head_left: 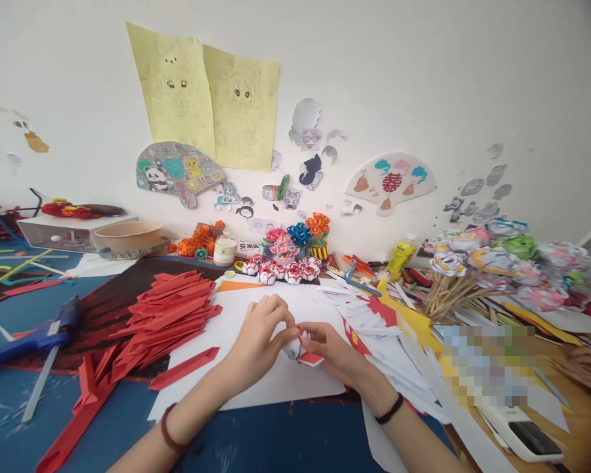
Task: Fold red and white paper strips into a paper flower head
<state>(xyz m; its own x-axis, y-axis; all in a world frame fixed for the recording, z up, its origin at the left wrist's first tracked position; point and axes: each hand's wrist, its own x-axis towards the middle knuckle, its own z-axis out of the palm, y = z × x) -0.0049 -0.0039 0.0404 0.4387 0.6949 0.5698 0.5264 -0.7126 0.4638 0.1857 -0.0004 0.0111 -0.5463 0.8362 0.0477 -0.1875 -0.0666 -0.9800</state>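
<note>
Between both hands is a small red-and-white folded paper flower (pixel 294 348), held above a white paper sheet (pixel 201 374). My left hand (pixel 263 335) pinches its upper left side with thumb and fingers. From the right, my right hand (pixel 332 351) grips it, and a red-and-white folded strip (pixel 310 359) sticks out below those fingers. A pile of red folded paper strips (pixel 167 315) lies left of my left hand. White folded strips (pixel 389 348) are spread to the right of my right hand. Several finished red-and-white paper flowers (pixel 280 269) sit behind the sheet.
A blue glue gun (pixel 44 338) lies at the left. Bunches of paper flowers on sticks (pixel 473 263) stand at the right, near a yellow bottle (pixel 401 256). A beige bowl (pixel 128 238) is at the back left. Another person's hand (pixel 588 368) rests at the right edge.
</note>
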